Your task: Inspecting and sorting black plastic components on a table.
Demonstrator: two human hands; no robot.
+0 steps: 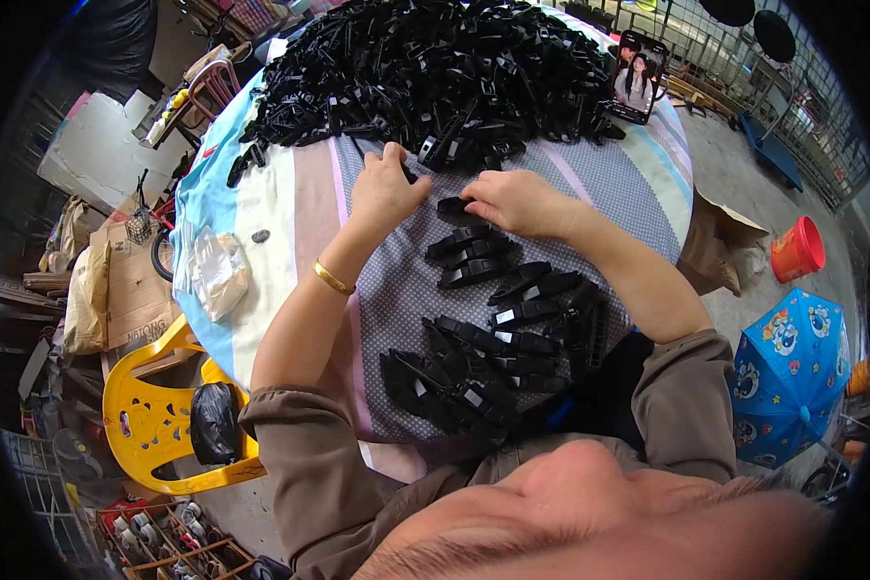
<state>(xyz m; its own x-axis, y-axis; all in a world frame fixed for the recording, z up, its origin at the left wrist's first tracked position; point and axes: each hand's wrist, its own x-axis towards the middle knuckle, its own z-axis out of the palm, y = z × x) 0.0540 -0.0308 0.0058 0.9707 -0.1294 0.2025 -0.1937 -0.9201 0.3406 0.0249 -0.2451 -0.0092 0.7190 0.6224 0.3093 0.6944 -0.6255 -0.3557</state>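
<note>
A large heap of black plastic pieces (435, 68), long and narrow with some shiny grey patches, covers the far part of the cloth-covered table (304, 193). At the heap's near edge, my left hand (387, 188) has its fingers curled round a black piece that is mostly hidden by them. To its right, my right hand (527, 203) pinches the end of another black piece (452, 206), low over the cloth. Just nearer lie short rows of similar pieces (474, 259), side by side. A larger cluster of them (454, 372) spreads toward my body.
A phone (638, 77) with a lit screen stands by the heap's right end. A crumpled plastic bag (219, 274) lies on the table's left. Around the table are a yellow chair (155, 411), a red bucket (797, 249), a blue umbrella (791, 377) and a cardboard box (720, 242).
</note>
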